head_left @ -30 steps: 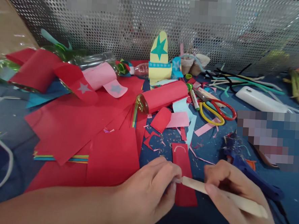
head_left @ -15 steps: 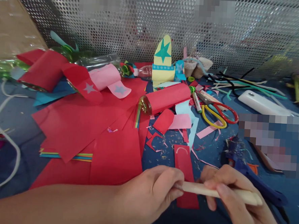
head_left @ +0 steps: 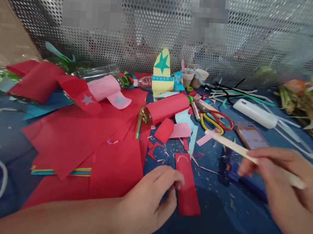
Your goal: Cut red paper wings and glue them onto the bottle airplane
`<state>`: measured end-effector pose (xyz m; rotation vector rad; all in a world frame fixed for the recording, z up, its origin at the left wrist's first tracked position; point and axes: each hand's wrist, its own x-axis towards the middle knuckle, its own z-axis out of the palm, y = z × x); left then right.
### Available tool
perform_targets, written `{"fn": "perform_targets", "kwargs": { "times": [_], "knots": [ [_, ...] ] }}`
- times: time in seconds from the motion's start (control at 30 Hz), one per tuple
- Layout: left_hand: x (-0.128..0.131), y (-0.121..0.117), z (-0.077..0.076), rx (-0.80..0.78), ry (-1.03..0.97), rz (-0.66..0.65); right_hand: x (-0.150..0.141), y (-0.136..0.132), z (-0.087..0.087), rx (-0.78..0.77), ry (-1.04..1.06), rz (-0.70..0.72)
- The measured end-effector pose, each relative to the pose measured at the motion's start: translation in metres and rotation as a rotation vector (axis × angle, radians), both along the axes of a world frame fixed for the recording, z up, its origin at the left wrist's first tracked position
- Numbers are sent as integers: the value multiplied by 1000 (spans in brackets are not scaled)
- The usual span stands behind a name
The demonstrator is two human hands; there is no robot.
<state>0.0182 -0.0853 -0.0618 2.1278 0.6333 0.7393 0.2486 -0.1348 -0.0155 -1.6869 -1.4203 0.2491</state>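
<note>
Cream pen-like stick (head_left: 231,145) pinched mid-shaft by the right hand (head_left: 284,200), likely for control; left hand (head_left: 151,198) loosely curled, grip unclear, at the red paper strip (head_left: 188,189), within reach toward the tabletop's (head_left: 214,219) near edge.

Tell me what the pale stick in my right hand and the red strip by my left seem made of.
The pale stick: probably wood, given its matte cream colour, though plastic is possible. The red strip: paper or thin card, matte, flat, with crisp edges.
</note>
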Motion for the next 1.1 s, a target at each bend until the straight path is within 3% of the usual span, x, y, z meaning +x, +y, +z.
{"fn": "perform_targets", "kwargs": {
  "times": [0.1, 0.23, 0.37, 0.57, 0.63, 0.77, 0.97, 1.1],
  "knots": [
    [-1, 3, 5, 46, -35, -81, 17, 5, 6, -155, -444, 60],
    [0, 2, 7, 109, -87, -128, 38, 32, 0, -163, -658, 114],
    [2, 0, 6, 150, -110, -108, 53, 52, -3, -266, -668, 253],
    [6, 2, 2, 194, -108, -140, 64, 45, 13, -244, -669, 108],
    [6, 3, 0, 189, -107, -150, 66, 50, 19, -302, -693, 84],
    [7, 4, -3, 189, -110, -116, 69, 83, 21, -468, -721, 50],
    [5, 2, 0, 104, -40, -26, 70, 143, 5, -644, -804, 104],
    [4, 3, 5, 70, -20, 18, 67, 162, 0, -745, -882, 142]
  ]
}}
